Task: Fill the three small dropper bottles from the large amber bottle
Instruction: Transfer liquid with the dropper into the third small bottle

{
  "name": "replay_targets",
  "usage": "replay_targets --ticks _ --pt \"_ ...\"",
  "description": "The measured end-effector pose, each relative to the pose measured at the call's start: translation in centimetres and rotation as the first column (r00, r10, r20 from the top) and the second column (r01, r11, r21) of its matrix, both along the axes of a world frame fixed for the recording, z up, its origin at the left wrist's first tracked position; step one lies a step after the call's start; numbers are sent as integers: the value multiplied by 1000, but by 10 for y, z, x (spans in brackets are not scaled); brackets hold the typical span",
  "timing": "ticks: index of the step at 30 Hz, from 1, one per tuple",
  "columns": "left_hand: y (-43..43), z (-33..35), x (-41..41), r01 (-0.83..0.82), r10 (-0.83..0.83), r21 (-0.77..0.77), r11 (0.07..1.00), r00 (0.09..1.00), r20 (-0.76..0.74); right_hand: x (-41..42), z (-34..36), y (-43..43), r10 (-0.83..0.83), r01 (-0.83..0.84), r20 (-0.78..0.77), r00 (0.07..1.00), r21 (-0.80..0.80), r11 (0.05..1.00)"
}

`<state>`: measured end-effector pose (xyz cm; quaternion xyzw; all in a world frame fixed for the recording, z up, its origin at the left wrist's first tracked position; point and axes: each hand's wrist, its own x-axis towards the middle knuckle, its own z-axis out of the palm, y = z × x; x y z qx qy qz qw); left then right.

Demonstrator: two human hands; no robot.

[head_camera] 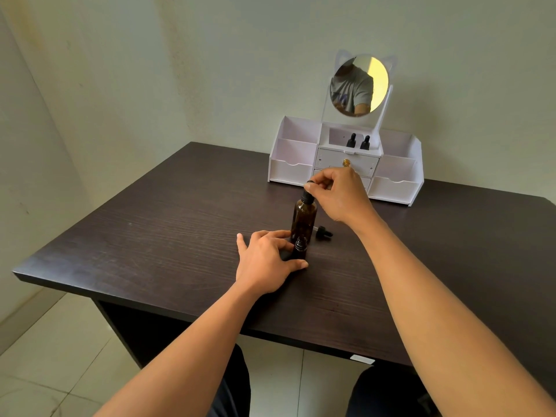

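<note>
The large amber bottle [303, 219] stands upright in the middle of the dark table [168, 224]. My right hand [338, 194] pinches the black dropper top [308, 192] at its neck. Just in front stands a small dark dropper bottle [300, 247] with its threaded neck uncovered, and my left hand [266, 260] wraps around its base. A loose black dropper cap [322, 232] lies on its side to the right of the big bottle. Two more small dropper bottles [358, 142] with black caps stand in the organizer's middle compartment.
A white desk organizer [296, 164] with drawers and side bins sits at the table's back edge, topped by a round cat-ear mirror [359, 85]. Walls close in behind and to the left. Tiled floor lies below the table's front edge.
</note>
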<state>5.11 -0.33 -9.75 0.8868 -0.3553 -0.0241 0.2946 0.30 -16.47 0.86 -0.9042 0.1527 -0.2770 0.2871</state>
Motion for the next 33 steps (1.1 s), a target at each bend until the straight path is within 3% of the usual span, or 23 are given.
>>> replay_targets --ticks 12,19,25,33 --pt "1 2 -2 -1 1 -3 1000 1000 -15 -3 8 2 -7 6 13 1000 49 999" --pt "3 4 -3 -3 3 -11 1000 1000 -24 -10 27 -1 -6 -7 197 980 66 998" --pt "3 3 -3 -3 2 -23 1000 1000 -18 -26 54 -6 -60 -39 429 901 218 975" --pt "2 3 -2 0 0 -18 1000 1000 -17 -52 42 -3 -144 -161 466 873 555 816"
